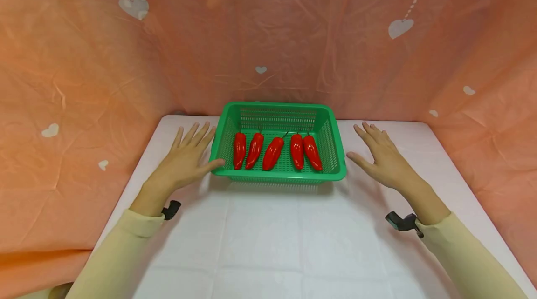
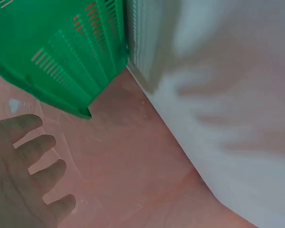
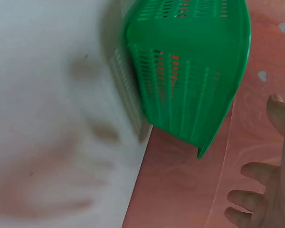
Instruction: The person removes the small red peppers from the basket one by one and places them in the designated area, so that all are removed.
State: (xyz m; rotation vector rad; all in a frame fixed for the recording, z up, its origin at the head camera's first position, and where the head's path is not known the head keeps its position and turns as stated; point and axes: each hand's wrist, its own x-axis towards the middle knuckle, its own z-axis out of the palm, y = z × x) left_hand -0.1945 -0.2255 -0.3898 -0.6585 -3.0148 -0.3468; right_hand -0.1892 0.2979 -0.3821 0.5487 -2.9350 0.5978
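Note:
A green plastic basket [image 1: 278, 174] with slotted walls stands at the back middle of the table. Several red chili peppers [image 1: 273, 153] lie side by side on its floor, stems toward the back. My left hand [image 1: 184, 161] is beside the basket's left end with fingers spread and straight, its thumb overlapping the rim in the head view. Off the right end, my right hand [image 1: 383, 159] has its fingers extended, the thumb pointing at the rim. Both hands hold nothing. In the wrist views the basket's end walls [image 2: 66, 61] [image 3: 185, 90] show close to each hand.
A white cloth [image 1: 260, 234] covers the table. Orange-pink sheeting [image 1: 293, 33] with white hearts hangs behind and on both sides, close to the table's edges. Dark wrist cameras [image 1: 171, 210] [image 1: 402, 221] sit at both sleeve cuffs.

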